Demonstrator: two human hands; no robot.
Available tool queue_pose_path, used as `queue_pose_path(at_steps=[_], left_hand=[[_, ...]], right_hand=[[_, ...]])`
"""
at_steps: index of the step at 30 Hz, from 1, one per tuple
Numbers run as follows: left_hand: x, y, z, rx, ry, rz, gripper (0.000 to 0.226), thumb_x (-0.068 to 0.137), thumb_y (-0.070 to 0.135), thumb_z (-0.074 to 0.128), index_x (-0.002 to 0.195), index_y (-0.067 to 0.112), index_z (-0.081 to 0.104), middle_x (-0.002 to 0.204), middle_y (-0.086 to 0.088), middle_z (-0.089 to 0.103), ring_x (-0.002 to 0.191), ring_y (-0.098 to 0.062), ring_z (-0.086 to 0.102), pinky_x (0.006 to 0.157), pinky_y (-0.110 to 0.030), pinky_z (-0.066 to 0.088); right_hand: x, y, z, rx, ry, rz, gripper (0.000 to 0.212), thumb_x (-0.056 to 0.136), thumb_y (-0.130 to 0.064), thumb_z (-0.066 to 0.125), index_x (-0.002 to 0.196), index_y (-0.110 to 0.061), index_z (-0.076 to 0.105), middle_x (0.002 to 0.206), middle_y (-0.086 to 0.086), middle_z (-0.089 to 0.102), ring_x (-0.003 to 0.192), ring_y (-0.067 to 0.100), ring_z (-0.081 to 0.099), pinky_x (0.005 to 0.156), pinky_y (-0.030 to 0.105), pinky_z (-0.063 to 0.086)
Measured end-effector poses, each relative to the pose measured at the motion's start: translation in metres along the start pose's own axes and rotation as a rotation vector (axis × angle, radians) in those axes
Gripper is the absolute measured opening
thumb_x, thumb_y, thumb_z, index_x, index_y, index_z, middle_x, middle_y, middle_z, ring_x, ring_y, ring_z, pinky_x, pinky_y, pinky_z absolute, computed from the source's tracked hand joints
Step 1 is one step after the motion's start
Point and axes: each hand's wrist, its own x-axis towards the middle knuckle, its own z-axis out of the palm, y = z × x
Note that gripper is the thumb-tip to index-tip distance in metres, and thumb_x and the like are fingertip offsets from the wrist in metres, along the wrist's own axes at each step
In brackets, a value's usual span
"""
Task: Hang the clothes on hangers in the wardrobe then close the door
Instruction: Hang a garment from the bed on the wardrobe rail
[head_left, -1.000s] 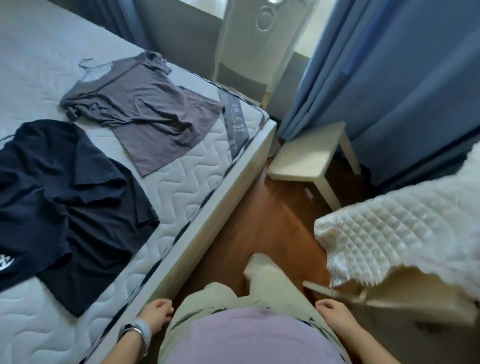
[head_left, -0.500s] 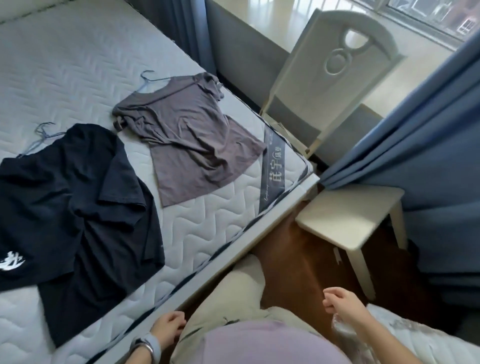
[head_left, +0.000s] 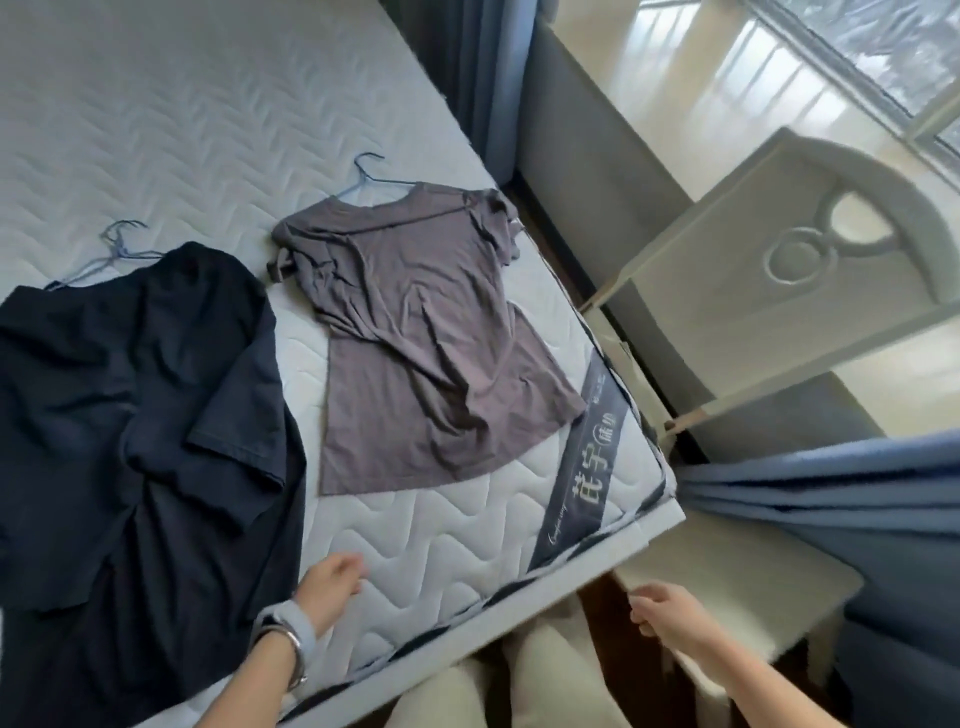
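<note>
A grey T-shirt (head_left: 415, 338) lies flat on the quilted mattress (head_left: 182, 130), with a blue wire hanger (head_left: 371, 179) poking out of its neck. To its left a dark navy T-shirt (head_left: 135, 415) is spread out, and a blue hanger (head_left: 111, 254) sticks out at its collar. My left hand (head_left: 330, 584), with a watch on the wrist, hovers over the mattress next to the navy shirt's hem, fingers loosely curled and holding nothing. My right hand (head_left: 662, 618) is off the bed's corner, above the floor, fingers half curled and empty. No wardrobe is in view.
A white chair (head_left: 779, 291) stands against the bed's right side, below a bright window sill (head_left: 727, 93). Blue curtains (head_left: 857, 509) hang at the right. A pale stool (head_left: 727, 587) sits under my right hand. My legs in light trousers (head_left: 545, 686) touch the bed's edge.
The view has swung left and up from the floor to the bed. My left hand has risen from my lap to above the mattress. The white quilted cloth at the right has left the view.
</note>
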Motion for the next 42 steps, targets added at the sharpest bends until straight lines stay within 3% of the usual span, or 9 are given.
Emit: queue_pose_path(at_steps=[4, 9, 13, 17, 20, 27, 30, 35, 42], left_hand=[[0.057, 0.074, 0.002, -0.028, 0.118, 0.102, 0.016, 0.092, 0.007, 0.049, 0.104, 0.008, 0.059, 0.111, -0.018, 0.062, 0.108, -0.033, 0.058, 0.094, -0.036, 0.043], [0.166, 0.178, 0.019, 0.009, 0.301, 0.239, 0.032, 0.094, 0.012, 0.046, 0.124, 0.003, 0.053, 0.124, -0.011, 0.057, 0.114, -0.024, 0.053, 0.096, -0.029, 0.038], [0.297, 0.251, 0.034, 0.307, 0.389, 0.412, 0.049, 0.096, 0.029, 0.039, 0.14, 0.007, 0.036, 0.15, -0.011, 0.034, 0.141, -0.022, 0.029, 0.113, -0.027, 0.02], [0.416, 0.31, 0.028, 0.84, 0.511, 0.572, 0.086, 0.08, 0.064, -0.008, 0.147, 0.017, 0.016, 0.158, -0.003, 0.012, 0.147, -0.019, 0.009, 0.117, -0.034, 0.001], [0.463, 0.317, 0.014, 1.002, 0.6, 0.665, 0.069, 0.088, 0.057, 0.02, 0.139, 0.014, 0.039, 0.147, -0.01, 0.041, 0.138, -0.024, 0.03, 0.111, -0.039, 0.014], [0.474, 0.307, 0.013, 1.021, 0.628, 0.766, 0.068, 0.077, 0.049, 0.046, 0.136, 0.017, 0.037, 0.143, -0.007, 0.045, 0.135, -0.022, 0.031, 0.11, -0.04, 0.02], [0.477, 0.304, 0.014, 1.02, 0.652, 0.781, 0.071, 0.074, 0.05, 0.048, 0.136, 0.018, 0.037, 0.143, -0.006, 0.044, 0.134, -0.021, 0.032, 0.107, -0.042, 0.025], [0.476, 0.306, 0.013, 1.006, 0.704, 0.81, 0.062, 0.081, 0.045, 0.043, 0.137, 0.018, 0.036, 0.144, -0.004, 0.043, 0.135, -0.02, 0.031, 0.112, -0.039, 0.016], [0.472, 0.308, 0.019, 1.011, 0.73, 0.718, 0.055, 0.097, 0.038, 0.012, 0.131, 0.019, 0.05, 0.137, -0.004, 0.054, 0.129, -0.021, 0.049, 0.105, -0.039, 0.027]], right_hand=[[0.069, -0.11, -0.033, -0.141, 0.019, -0.188, 0.023, 0.091, -0.012, 0.049, 0.107, -0.006, 0.065, 0.095, 0.009, 0.066, 0.094, 0.027, 0.062, 0.081, 0.031, 0.046], [0.182, -0.259, -0.057, -0.345, 0.063, -0.42, 0.027, 0.09, -0.014, 0.052, 0.112, -0.006, 0.066, 0.117, 0.013, 0.067, 0.11, 0.027, 0.061, 0.091, 0.03, 0.044], [0.281, -0.376, -0.062, -0.5, 0.171, -0.625, 0.026, 0.091, -0.011, 0.047, 0.105, 0.002, 0.065, 0.114, 0.02, 0.065, 0.106, 0.034, 0.059, 0.085, 0.033, 0.042], [0.362, -0.485, -0.058, -0.512, 0.311, -0.858, 0.026, 0.09, -0.011, 0.049, 0.109, -0.003, 0.064, 0.115, 0.02, 0.063, 0.111, 0.035, 0.054, 0.09, 0.032, 0.04], [0.416, -0.567, -0.049, -0.501, 0.364, -1.013, 0.035, 0.091, -0.015, 0.049, 0.125, -0.008, 0.055, 0.128, 0.018, 0.053, 0.123, 0.033, 0.044, 0.103, 0.032, 0.033], [0.484, -0.715, -0.007, -0.638, 0.349, -1.043, 0.054, 0.096, -0.023, 0.04, 0.146, -0.018, 0.021, 0.154, 0.012, 0.022, 0.144, 0.027, 0.011, 0.117, 0.039, 0.011], [0.49, -0.728, 0.003, -0.699, 0.423, -1.043, 0.045, 0.095, -0.022, 0.04, 0.139, -0.016, 0.035, 0.138, 0.017, 0.043, 0.131, 0.033, 0.029, 0.109, 0.039, 0.021], [0.454, -0.727, -0.026, -0.405, 0.441, -1.124, 0.027, 0.093, -0.026, 0.049, 0.107, -0.008, 0.063, 0.11, 0.019, 0.062, 0.103, 0.037, 0.054, 0.08, 0.038, 0.043], [0.353, -0.649, -0.083, -0.125, 0.2, -1.123, 0.01, 0.085, -0.026, 0.062, 0.08, -0.018, 0.066, 0.056, -0.004, 0.048, 0.042, 0.004, 0.043, 0.048, 0.017, 0.033]])
